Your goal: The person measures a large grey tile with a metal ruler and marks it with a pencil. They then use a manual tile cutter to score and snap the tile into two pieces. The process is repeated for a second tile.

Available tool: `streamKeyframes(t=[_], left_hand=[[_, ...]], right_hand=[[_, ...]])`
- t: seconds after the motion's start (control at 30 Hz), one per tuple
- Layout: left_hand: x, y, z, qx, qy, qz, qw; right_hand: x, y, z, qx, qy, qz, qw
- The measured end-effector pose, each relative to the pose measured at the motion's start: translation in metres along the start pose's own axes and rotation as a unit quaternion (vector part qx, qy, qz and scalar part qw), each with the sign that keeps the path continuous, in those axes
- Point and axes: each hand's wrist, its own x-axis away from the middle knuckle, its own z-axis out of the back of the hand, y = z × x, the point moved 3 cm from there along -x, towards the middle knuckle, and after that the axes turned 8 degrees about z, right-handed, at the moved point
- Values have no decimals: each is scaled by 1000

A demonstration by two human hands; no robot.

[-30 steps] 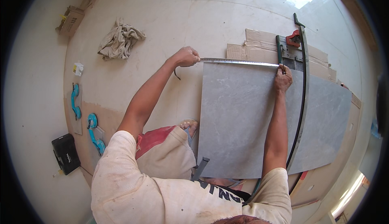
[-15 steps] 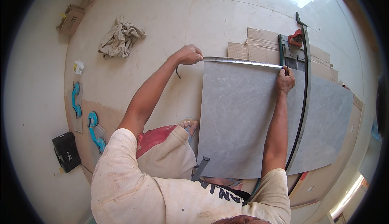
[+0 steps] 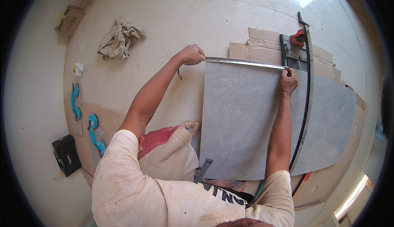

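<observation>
Fingers closed, my left hand holds the tape measure near the upper left corner of a grey marbled tile, a dark strap hanging below it. The silver tape blade stretches along the tile's top edge to my right hand, which pinches it beside the tile cutter; what else that hand's fingers hold is too small to make out. The cutter's long curved-looking rail crosses the tile lengthwise, right of my right forearm, and its red part sits near the far end.
Flattened cardboard lies under the cutter. To the left are a crumpled cloth, two turquoise suction-cup lifters, a small white object, a black case and a cardboard box. My foot is beside the tile.
Both hands have shifted very slightly to the right over the last second, my left one also a little upward, still holding the stretched tape. The tile and cutter look unchanged.
</observation>
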Motion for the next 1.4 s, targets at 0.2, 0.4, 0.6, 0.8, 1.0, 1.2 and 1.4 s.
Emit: streamKeyframes(t=[0.2,0.4,0.6,0.8,1.0,1.2,1.4], left_hand=[[-1,0,0,-8,2,-2,1000],[-1,1,0,-17,6,-2,1000],[-7,-2,-2,-23,1,-9,1000],[-8,-2,-2,-26,2,-3,1000],[-6,-1,1,-52,18,-16,998],[-9,9,-2,-78,15,-2,997],[4,9,-1,-34,25,22,999]], right_hand=[[1,1,1,5,-7,23,1000],[3,-3,2,33,0,44,998],[3,0,2,28,8,35,999],[3,-3,3,28,1,27,999],[-3,-7,8,68,-43,68,994],[-3,10,12,13,-46,12,999],[-11,-2,12,13,-87,7,996]])
